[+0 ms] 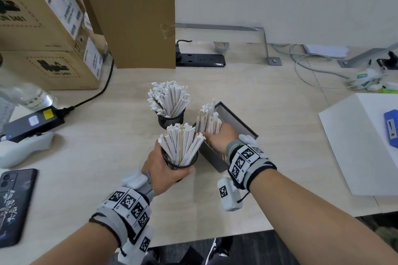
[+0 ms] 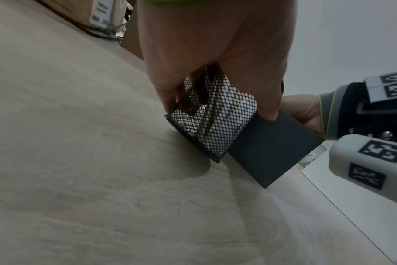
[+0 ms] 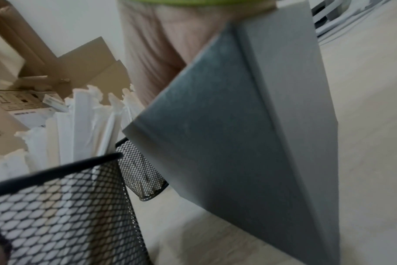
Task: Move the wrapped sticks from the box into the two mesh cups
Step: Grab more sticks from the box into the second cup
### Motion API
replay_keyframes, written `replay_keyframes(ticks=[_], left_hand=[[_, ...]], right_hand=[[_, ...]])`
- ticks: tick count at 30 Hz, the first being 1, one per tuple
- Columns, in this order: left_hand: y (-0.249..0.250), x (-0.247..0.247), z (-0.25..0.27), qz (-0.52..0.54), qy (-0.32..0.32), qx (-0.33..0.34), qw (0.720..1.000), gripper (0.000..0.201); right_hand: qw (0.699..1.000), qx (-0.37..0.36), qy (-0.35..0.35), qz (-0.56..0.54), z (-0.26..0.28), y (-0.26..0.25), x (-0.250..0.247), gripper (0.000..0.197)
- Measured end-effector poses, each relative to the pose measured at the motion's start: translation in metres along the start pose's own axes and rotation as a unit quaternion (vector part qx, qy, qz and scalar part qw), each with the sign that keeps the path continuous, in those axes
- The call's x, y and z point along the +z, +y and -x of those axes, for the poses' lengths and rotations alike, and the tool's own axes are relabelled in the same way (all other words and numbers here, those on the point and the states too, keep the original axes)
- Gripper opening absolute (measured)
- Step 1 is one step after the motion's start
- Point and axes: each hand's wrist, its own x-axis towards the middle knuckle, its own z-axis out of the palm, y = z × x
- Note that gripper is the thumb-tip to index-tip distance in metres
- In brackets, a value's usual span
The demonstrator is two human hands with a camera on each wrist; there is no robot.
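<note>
Two black mesh cups stand close together on the pale table, each packed with white wrapped sticks. My left hand (image 1: 165, 168) grips the near cup (image 1: 185, 162), which looks tilted in the left wrist view, where it is the mesh cup (image 2: 213, 122) under my fingers. Just behind it stands the far cup (image 1: 171, 119). To their right lies the open grey box (image 1: 239, 123), touching the near cup. My right hand (image 1: 219, 137) reaches into the box and holds a bundle of wrapped sticks (image 1: 207, 119) standing upright. The box interior is mostly hidden.
Cardboard boxes (image 1: 47, 28) fill the back left, with a power strip (image 1: 200, 59) behind the cups. A power adapter (image 1: 32, 122), a water bottle (image 1: 25, 94) and a phone (image 1: 15, 204) lie left. A white board (image 1: 355, 150) and cables (image 1: 312, 75) lie right. The table's front edge runs just behind my wrists.
</note>
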Motion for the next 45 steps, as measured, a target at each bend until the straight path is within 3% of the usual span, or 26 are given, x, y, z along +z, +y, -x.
replay_keyframes(ticks=[6, 10, 13, 16, 19, 22, 26, 30, 34, 37, 39, 40, 43, 45], left_hand=[[0.004, -0.003, 0.002, -0.001, 0.003, -0.013, 1.0, 0.083], [0.005, -0.003, 0.003, -0.003, 0.003, -0.021, 1.0, 0.08], [0.007, -0.004, 0.003, 0.0, 0.0, -0.022, 1.0, 0.079], [0.008, -0.003, 0.003, 0.004, -0.002, -0.018, 1.0, 0.079], [0.007, -0.003, 0.003, 0.006, -0.002, -0.017, 1.0, 0.08], [0.005, -0.003, 0.002, 0.009, -0.002, -0.014, 1.0, 0.081], [0.001, -0.002, 0.002, 0.019, 0.003, -0.011, 1.0, 0.082], [0.003, 0.001, 0.003, 0.027, 0.005, 0.001, 1.0, 0.083], [0.01, 0.005, 0.002, 0.041, 0.003, 0.01, 0.999, 0.082], [0.014, 0.004, 0.002, 0.065, -0.001, 0.014, 0.998, 0.078], [0.016, 0.004, 0.002, 0.071, 0.0, 0.023, 0.997, 0.08], [0.017, 0.004, 0.002, 0.072, 0.0, 0.023, 0.997, 0.082], [0.015, 0.002, 0.004, 0.094, -0.003, 0.023, 0.995, 0.085], [0.014, 0.002, 0.005, 0.1, -0.004, 0.026, 0.995, 0.084]], right_hand=[[0.999, -0.005, 0.009, 0.039, 0.003, -0.005, -0.014, 0.023], [1.0, 0.013, 0.021, -0.005, -0.001, -0.006, -0.017, 0.034], [1.0, -0.001, -0.013, 0.013, 0.0, -0.004, -0.019, 0.011], [0.995, -0.022, -0.07, 0.073, 0.006, 0.0, -0.02, 0.022], [0.996, -0.031, -0.044, 0.072, 0.004, 0.002, -0.022, 0.032], [0.998, -0.038, 0.044, -0.025, 0.006, -0.007, -0.03, 0.033], [0.971, -0.083, 0.132, -0.182, 0.021, -0.031, -0.05, 0.024], [0.9, -0.099, 0.073, -0.418, 0.04, -0.056, -0.06, 0.014], [0.873, -0.103, -0.015, -0.476, 0.061, -0.072, -0.046, 0.013], [0.904, -0.106, -0.029, -0.412, 0.072, -0.069, -0.021, 0.01], [0.953, -0.175, 0.007, -0.249, 0.071, -0.057, -0.004, 0.007], [0.962, -0.218, 0.033, -0.164, 0.07, -0.05, 0.001, 0.01], [0.935, -0.326, 0.13, -0.049, 0.066, -0.04, 0.004, 0.025], [0.924, -0.356, 0.138, -0.017, 0.064, -0.039, 0.004, 0.038]])
